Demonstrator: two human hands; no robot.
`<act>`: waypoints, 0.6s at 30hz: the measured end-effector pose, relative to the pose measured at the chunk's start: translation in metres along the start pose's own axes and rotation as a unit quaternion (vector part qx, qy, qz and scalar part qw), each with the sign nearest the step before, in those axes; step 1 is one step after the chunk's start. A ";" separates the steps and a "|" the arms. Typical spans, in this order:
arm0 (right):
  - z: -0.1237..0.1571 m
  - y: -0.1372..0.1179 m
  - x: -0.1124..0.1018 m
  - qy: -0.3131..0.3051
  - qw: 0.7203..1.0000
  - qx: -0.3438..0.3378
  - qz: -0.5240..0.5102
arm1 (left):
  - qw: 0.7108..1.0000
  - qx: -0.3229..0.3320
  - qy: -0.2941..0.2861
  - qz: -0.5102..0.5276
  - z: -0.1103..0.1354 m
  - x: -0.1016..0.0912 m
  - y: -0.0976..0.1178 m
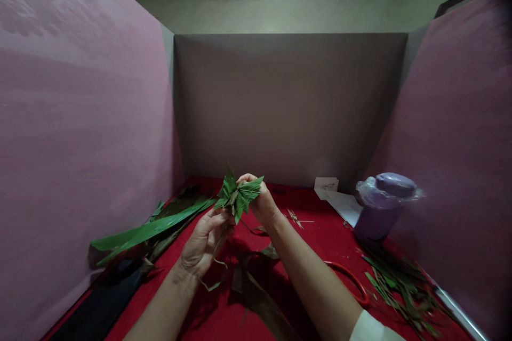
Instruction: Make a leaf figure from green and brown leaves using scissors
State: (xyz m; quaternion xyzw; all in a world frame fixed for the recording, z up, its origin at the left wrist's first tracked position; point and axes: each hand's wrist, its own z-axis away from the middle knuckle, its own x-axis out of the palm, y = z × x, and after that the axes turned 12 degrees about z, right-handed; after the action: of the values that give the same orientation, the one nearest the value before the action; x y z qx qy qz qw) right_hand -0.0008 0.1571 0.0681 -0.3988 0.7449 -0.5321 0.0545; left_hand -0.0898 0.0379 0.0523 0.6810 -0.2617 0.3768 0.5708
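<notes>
Both my hands are raised over a red table (pixel 320 240) inside a pink-walled booth. My right hand (pixel 262 202) is closed on a folded green leaf ornament (pixel 238 195) with pointed, fanned tips. My left hand (pixel 204 242) sits just below and to the left of it, fingers curled, pinching the ornament's lower edge; a thin leaf strip (pixel 219 262) dangles beneath it.
Long green leaves (pixel 148 229) lie at the left by the wall. A purple lidded cup (pixel 382 205) in plastic stands at the right, white papers (pixel 340 200) behind it. Leaf trimmings (pixel 400 285) pile at the front right beside red-handled scissors (pixel 352 279). Dark leaf pieces (pixel 256 287) lie under my arms.
</notes>
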 end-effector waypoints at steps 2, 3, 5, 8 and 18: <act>-0.001 0.000 -0.002 0.004 1.000 -0.003 -0.002 | 1.000 0.001 0.006 -0.018 0.001 0.001 0.003; -0.002 0.000 -0.004 0.007 1.000 -0.005 -0.003 | 1.000 0.004 0.013 -0.027 0.001 0.001 0.005; -0.004 -0.003 -0.008 0.013 1.000 -0.009 -0.008 | 0.998 0.019 0.030 -0.042 0.000 0.000 0.011; -0.007 -0.009 -0.016 0.024 0.999 -0.018 -0.016 | 0.994 0.071 0.059 -0.061 -0.003 -0.006 0.024; -0.008 -0.017 -0.022 0.044 0.997 -0.041 -0.046 | 0.880 0.204 0.207 -0.376 -0.027 -0.039 0.040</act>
State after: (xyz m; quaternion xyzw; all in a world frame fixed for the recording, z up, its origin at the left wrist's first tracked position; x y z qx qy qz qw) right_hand 0.0191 0.1754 0.0784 -0.4107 0.7487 -0.5200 -0.0194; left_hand -0.1497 0.0529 0.0455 0.7360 0.2211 0.3118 0.5588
